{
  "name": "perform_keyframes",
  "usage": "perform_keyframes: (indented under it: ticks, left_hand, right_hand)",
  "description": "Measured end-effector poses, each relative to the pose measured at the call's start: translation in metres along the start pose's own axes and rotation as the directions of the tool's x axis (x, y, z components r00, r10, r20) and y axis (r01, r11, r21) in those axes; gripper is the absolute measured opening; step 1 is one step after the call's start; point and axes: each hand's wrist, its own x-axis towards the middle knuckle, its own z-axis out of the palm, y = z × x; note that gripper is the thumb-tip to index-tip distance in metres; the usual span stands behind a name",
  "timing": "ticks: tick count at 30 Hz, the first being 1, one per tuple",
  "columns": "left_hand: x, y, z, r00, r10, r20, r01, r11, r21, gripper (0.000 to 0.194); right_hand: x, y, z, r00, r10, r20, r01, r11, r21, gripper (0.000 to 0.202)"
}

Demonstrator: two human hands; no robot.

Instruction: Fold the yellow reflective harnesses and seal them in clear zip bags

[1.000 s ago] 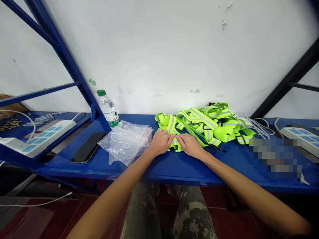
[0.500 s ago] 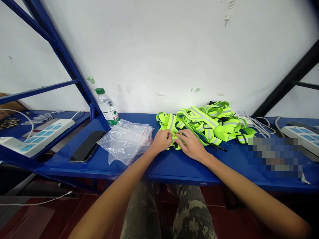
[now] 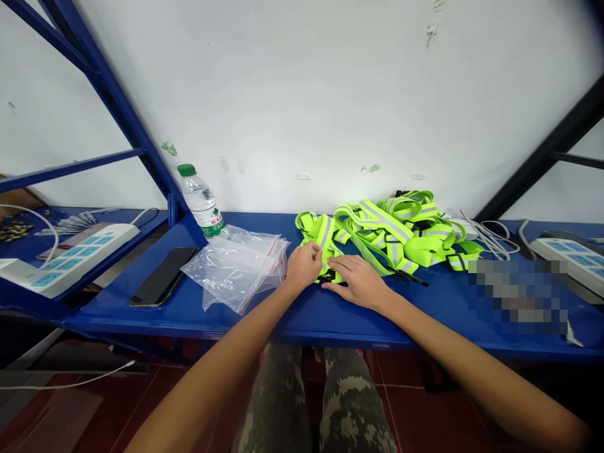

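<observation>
A neon yellow-green reflective strap (image 3: 325, 230) with a silver stripe lies in front of me, its near end between my two hands. My left hand (image 3: 303, 267) is closed at the left edge of this strap, thumb and forefinger pinched together on it. My right hand (image 3: 359, 280) lies with fingers stretched out over the strap's near right part, touching a black piece partly hidden beneath. Just behind to the right is a tangled pile of similar straps (image 3: 401, 229) with black buckles.
Clear zip bags (image 3: 236, 264) lie left of my hands, beside a black phone (image 3: 164, 275) and a water bottle (image 3: 202, 204). Power strips (image 3: 89, 255) stand at both sides. White cables (image 3: 500, 239) lie right of the pile, and a blurred-out object (image 3: 519, 296) sits near the front right edge.
My right hand has shifted slightly left and down, its fingers now flatter on the strap. My left hand has moved a little left. The pile of straps is unchanged.
</observation>
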Motion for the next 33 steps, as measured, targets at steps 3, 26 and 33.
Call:
perform_keyframes:
  ticks: [3,26,33]
  left_hand:
    - [0.001,0.001,0.0,1.0,-0.005,0.023,0.004,0.999,0.04,0.013]
    - [-0.002,0.003,-0.001,0.991,0.103,0.08,-0.104,0.994,0.008,0.005]
    - [-0.007,0.002,-0.001,0.986,0.153,0.071,-0.151,0.988,-0.037,0.007]
  right_hand:
    - [-0.001,-0.001,0.002,0.999,0.046,-0.011,-0.046,0.999,0.012,0.056]
    - [0.106,0.044,0.019,0.952,0.292,0.092,-0.307,0.899,0.312,0.043]
    - [0.136,0.058,0.062,0.835,0.356,0.418,-0.428,0.899,0.09,0.094]
